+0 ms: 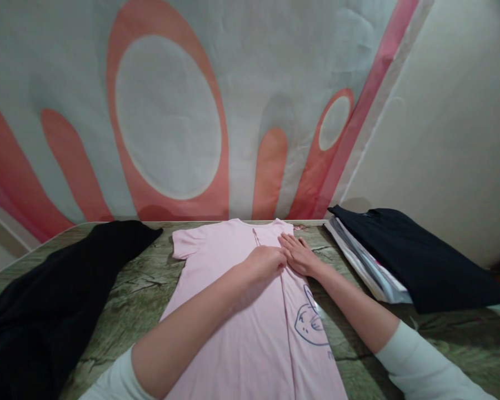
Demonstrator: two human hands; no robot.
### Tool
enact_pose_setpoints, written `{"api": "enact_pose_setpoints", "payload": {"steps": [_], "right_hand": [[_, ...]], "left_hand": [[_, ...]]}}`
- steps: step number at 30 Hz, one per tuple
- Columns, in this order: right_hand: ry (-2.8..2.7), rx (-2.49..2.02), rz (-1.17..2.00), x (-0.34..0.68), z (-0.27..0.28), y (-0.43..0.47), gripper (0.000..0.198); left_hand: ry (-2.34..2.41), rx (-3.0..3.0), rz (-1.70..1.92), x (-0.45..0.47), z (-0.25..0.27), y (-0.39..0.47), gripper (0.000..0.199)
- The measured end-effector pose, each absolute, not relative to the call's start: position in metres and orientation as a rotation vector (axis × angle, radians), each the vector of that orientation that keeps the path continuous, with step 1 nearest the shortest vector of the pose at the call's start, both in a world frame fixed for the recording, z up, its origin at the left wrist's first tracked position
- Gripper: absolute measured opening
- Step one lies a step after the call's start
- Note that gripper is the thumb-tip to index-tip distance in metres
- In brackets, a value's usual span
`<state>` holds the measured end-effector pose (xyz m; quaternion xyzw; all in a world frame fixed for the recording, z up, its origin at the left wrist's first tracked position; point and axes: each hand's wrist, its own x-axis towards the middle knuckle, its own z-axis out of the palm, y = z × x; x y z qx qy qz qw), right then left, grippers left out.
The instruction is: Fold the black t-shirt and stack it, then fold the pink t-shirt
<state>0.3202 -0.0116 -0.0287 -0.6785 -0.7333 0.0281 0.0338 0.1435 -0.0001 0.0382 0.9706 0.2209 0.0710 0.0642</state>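
Note:
A pink short-sleeved shirt [233,311] lies spread on the wood-patterned table, its neckline at the far edge. Its right side is folded inward along a long straight edge, and a dark line drawing [310,325] shows on the folded part. My left hand [269,261] reaches across the chest with its fingers closed on the cloth by the fold. Right beside it, my right hand [299,254] lies flat on the folded part near the shoulder, fingers stretched out. The two hands touch or nearly touch.
A crumpled black garment [62,278] lies on the table [137,289] at the left. To the right is a stack of folded clothes [364,261] with a black garment [416,255] on top. A printed backdrop [241,66] hangs behind the table's far edge.

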Motion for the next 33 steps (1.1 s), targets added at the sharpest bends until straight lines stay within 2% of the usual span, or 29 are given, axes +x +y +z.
{"api": "enact_pose_setpoints", "payload": {"steps": [4,11,23,33], "right_hand": [[-2.263,-2.049,0.044,0.321,-0.030,-0.012,0.055],[-2.279,-2.024,0.005,0.321,-0.030,-0.014,0.055],[-2.273,-2.040,-0.008,0.318,-0.027,-0.015,0.055],[-2.270,-2.039,0.011,0.319,-0.027,-0.015,0.054]], "left_hand": [[0.550,2.849,0.458,0.126,0.018,-0.003,0.015],[0.818,2.628,0.592,0.131,0.001,-0.012,0.016],[1.286,2.376,0.478,0.146,-0.001,-0.023,0.021],[1.350,2.308,0.411,0.149,0.006,-0.023,0.021]]}}
